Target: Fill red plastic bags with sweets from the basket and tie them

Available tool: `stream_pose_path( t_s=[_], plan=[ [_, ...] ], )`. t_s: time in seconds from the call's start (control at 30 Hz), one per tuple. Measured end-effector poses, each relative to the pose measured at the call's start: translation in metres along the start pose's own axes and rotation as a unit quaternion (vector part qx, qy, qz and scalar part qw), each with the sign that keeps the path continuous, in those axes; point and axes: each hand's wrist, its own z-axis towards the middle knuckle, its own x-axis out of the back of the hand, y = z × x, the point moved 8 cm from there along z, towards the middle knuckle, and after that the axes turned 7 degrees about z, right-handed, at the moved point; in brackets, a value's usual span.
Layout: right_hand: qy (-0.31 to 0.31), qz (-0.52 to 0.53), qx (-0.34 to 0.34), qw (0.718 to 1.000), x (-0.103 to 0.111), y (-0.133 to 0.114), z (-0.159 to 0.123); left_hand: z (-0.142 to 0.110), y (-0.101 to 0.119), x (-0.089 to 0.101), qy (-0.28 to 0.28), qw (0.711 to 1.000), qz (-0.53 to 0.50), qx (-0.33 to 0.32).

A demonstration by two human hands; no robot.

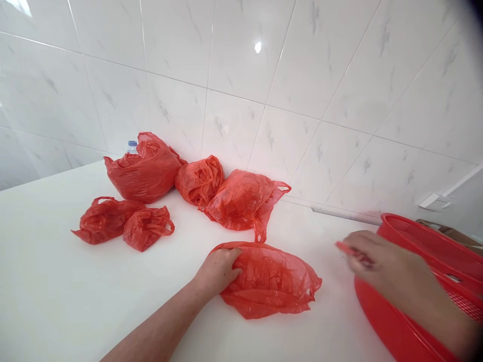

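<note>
A red plastic bag lies spread with its mouth open on the white table. My left hand grips the left edge of its rim, fingers curled inside. Off to the right, my right hand is closed around a small red piece that sticks out past its fingers; motion blur hides what kind it is. This hand is above the left edge of a large red plastic basket, apart from the bag. A second red mesh basket shows behind my wrist.
Filled red plastic bags stand along the tiled wall, with a blue-capped bottle behind the leftmost. Two smaller tied red bags lie nearer on the left. A wall socket is at the right, above a brown box.
</note>
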Motion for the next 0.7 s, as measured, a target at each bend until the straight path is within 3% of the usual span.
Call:
stream_pose_path(
  t_s=[0.13,0.27,0.37,0.47,0.6,0.7],
  plan=[
    [-0.096,0.072,0.143,0.982,-0.047,-0.099,-0.004,-0.001,0.003,0.0,-0.002,1.0,0.011,-0.011],
    [-0.135,0.104,0.177,0.969,-0.097,-0.14,0.0,-0.001,0.003,-0.001,0.008,1.0,0.024,-0.011],
    [-0.154,0.129,0.169,0.965,-0.124,-0.146,0.008,0.0,0.002,-0.003,0.014,1.0,0.017,-0.016],
    [-0.182,0.191,0.162,0.951,-0.134,-0.147,0.012,0.001,0.002,-0.004,0.021,0.999,0.005,-0.031],
    [-0.186,0.245,0.127,0.943,-0.122,-0.137,0.014,0.002,0.0,-0.005,0.02,0.999,-0.005,-0.034],
    [-0.136,0.233,0.065,0.961,-0.098,-0.106,0.017,0.002,0.001,-0.003,0.016,0.999,-0.016,-0.03]
  ],
)
